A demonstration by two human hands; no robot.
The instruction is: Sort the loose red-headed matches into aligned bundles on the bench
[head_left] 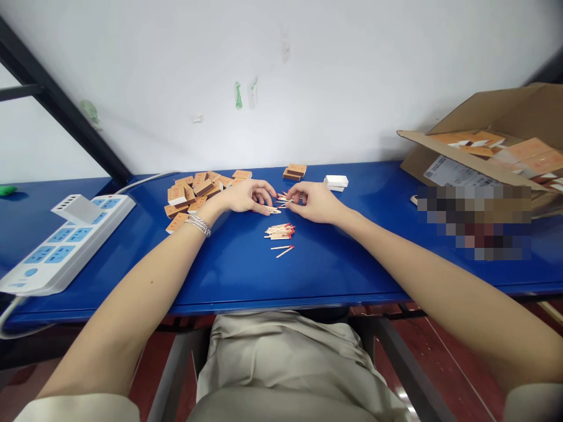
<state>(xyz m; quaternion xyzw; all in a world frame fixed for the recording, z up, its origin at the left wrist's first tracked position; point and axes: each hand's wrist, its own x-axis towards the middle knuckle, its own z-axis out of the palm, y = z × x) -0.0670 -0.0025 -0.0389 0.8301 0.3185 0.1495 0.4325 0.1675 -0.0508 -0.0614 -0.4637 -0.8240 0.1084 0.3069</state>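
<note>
Above bench (220,275) — L hand (244,196), R hand (314,202), matchsticks (279,232)

View: one camera worn on my head, looking from above my own body.
Facing: forward and down, across the blue table (246,275) to the white wall (281,76).
Nearness: my left hand (244,196) and right hand (314,202) sit mid-frame, with my forearms (132,305) reaching in from the bottom corners.
Bottom edge: my beige shirt front (281,363).
Sides: power strip (65,240) left, cardboard box (492,117) right.
</note>
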